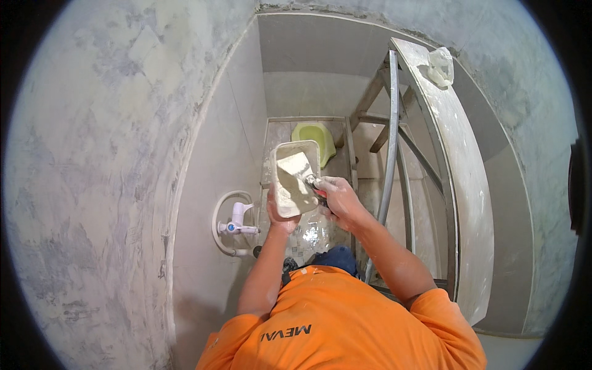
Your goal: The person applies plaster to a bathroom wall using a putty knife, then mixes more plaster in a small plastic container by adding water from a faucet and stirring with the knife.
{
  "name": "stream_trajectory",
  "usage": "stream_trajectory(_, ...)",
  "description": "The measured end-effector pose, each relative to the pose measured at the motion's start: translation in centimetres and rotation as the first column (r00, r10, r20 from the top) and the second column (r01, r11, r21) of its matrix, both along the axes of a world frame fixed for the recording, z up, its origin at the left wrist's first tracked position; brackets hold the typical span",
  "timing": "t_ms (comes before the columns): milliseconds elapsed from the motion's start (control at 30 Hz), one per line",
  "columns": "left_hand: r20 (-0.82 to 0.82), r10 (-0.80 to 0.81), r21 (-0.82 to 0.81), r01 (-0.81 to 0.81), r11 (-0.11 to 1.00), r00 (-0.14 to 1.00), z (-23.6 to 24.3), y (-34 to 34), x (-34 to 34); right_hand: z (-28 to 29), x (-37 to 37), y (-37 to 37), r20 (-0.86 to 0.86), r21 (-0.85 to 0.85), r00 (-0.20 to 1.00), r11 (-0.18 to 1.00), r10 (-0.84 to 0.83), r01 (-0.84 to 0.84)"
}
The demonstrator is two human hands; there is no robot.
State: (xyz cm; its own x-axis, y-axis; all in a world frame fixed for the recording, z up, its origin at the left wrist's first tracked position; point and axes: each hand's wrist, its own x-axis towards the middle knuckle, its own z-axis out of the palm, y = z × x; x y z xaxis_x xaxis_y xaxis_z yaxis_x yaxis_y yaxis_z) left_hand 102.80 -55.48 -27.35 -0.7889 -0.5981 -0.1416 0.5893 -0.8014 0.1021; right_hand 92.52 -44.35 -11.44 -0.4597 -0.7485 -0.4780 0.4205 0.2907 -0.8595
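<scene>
My left hand (281, 218) is closed around the near left side of a whitish rectangular plastic tub (313, 149), holding it up in front of me. Pale putty (295, 198) lies inside it, thickest at the near end. The fingers under the tub are partly hidden. In my right hand (341, 200) is a putty knife (294, 164) with a reddish handle, gripped from the tub's right side. Its wide blade sits within the tub and looks coated in white. Dusty white marks cover my right fingers.
Beyond the tub, a yellow-green squat toilet (314, 137) is set in the floor. A lilac-white water tap (237, 220) with a hose juts from the left wall. Along the right stands a metal-framed trestle with a long plank (459, 166), bearing a crumpled plastic bag (440, 66). Patchy plastered walls (105, 185) surround me.
</scene>
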Motion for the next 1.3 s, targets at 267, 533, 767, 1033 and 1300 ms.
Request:
stream_trajectory(267,-0.068,0.073,0.000,-0.073,0.997,0.995,-1.7,0.1,-0.3,-2.6,2.6,1.8,-0.624,0.254,0.715,0.948,0.313,-0.193)
stream_trajectory(533,-0.068,0.023,0.007,-0.023,1.000,0.997,-1.2,0.7,0.3,0.3,0.0,3.5,-0.920,0.386,0.084,0.922,0.383,0.026)
stream_trajectory(767,0.061,0.071,-0.012,-0.071,0.997,0.996,1.4,0.7,-0.6,-5.4,2.0,5.4,-0.882,0.194,0.411,0.973,0.229,-0.125)
stream_trajectory(1033,-0.121,0.051,0.009,-0.050,0.999,0.991,-0.2,-0.1,-0.7,-2.0,2.6,3.7,-0.885,0.265,0.372,0.960,0.281,-0.096)
stream_trajectory(1300,-0.006,0.105,0.020,-0.105,0.994,0.994,0.9,0.5,0.0,-0.7,1.7,3.0,-0.874,0.395,0.256,0.911,0.413,-0.123)
